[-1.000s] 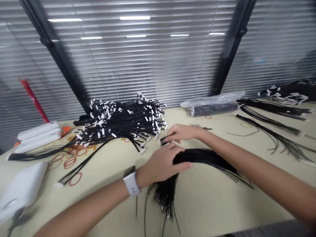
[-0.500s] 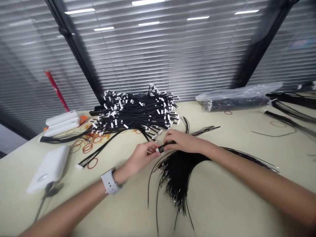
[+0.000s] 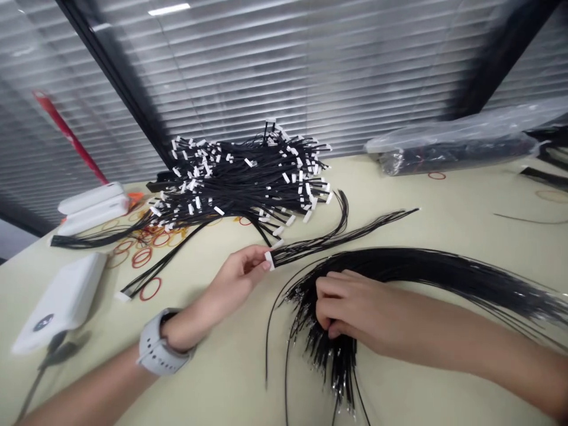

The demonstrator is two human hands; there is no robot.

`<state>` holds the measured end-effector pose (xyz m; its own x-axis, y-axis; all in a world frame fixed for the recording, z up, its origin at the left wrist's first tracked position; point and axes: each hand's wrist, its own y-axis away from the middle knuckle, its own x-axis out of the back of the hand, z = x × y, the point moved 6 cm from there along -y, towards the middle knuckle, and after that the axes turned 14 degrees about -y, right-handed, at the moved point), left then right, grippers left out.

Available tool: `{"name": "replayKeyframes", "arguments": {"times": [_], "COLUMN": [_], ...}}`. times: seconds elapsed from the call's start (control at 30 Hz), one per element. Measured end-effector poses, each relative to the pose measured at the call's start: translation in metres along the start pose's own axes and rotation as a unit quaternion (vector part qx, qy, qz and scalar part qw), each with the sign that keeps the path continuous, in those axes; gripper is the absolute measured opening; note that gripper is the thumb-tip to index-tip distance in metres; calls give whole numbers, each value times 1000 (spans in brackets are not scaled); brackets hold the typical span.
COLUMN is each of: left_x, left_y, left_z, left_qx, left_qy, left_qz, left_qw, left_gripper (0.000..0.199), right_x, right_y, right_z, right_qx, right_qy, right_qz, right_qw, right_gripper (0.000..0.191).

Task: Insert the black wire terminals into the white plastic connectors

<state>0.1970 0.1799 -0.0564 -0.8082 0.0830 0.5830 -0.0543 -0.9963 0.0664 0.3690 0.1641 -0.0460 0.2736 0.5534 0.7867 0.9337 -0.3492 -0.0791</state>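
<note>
My left hand (image 3: 242, 275) pinches a white connector (image 3: 270, 260) between thumb and fingers. From that connector several thin black wires (image 3: 319, 241) run off to the right across the table, splitting into two loose tails. My right hand (image 3: 346, 307) is closed over a thick bundle of loose black wires (image 3: 399, 263), its fingertips pinching among the wires near their silvery left ends. How many wires it grips is hidden. Just beyond my left hand lies a big pile of black cables with white connectors (image 3: 239, 183).
Red and yellow rubber bands (image 3: 142, 257) are scattered at the left, near a white power bank (image 3: 62, 302) with a cable plugged in. More white boxes (image 3: 93, 207) stand behind. A plastic-wrapped bundle (image 3: 457, 155) lies at the back right, before the window blinds.
My right hand has left the wires by the connector and moved down and right onto the thick bundle. The left hand still holds the connector. The view has shifted closer.
</note>
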Motion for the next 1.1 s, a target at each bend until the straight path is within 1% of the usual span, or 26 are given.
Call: {"name": "replayKeyframes", "arguments": {"times": [0.1,0.2,0.3,0.4,0.47,0.6,0.7,0.8,0.87,0.97,1.1], "left_x": [0,-1,-6,-10,-12,-14,-14,-15,-18,-19,-19], "left_y": [-1,0,3,7,9,10,9,8,8,7,8], "left_z": [-2,1,7,10,12,13,13,11,11,12,13], "left_qx": [-17,-69,-130,-153,-161,-159,-149,-111,-86,-67,-47], "left_qy": [-29,-75,-135,-171,-177,-171,-155,-94,-31,31,71], "left_qz": [29,56,60,57,56,51,51,37,16,1,-4], "left_qw": [999,993,981,972,969,971,975,989,996,997,996], "left_gripper": [17,15,15,16,16,15,16,16,15,13,11], "right_x": [3,12,21,27,27,24,23,23,23,24,26], "right_y": [-2,-6,-7,-7,-7,-8,-9,-10,-11,-10,-7], "right_z": [6,14,18,18,18,20,22,22,21,17,16], "right_qx": [12,-22,-48,-46,-53,-88,-108,-131,-151,-178,-209], "right_qy": [-7,-39,-68,-92,-102,-110,-108,-121,-124,-111,-102], "right_qz": [38,82,137,186,197,200,217,239,246,247,249], "right_qw": [999,996,987,977,974,969,964,954,949,946,940], "right_gripper": [15,15,12,11,11,10,12,10,14,14,16]}}
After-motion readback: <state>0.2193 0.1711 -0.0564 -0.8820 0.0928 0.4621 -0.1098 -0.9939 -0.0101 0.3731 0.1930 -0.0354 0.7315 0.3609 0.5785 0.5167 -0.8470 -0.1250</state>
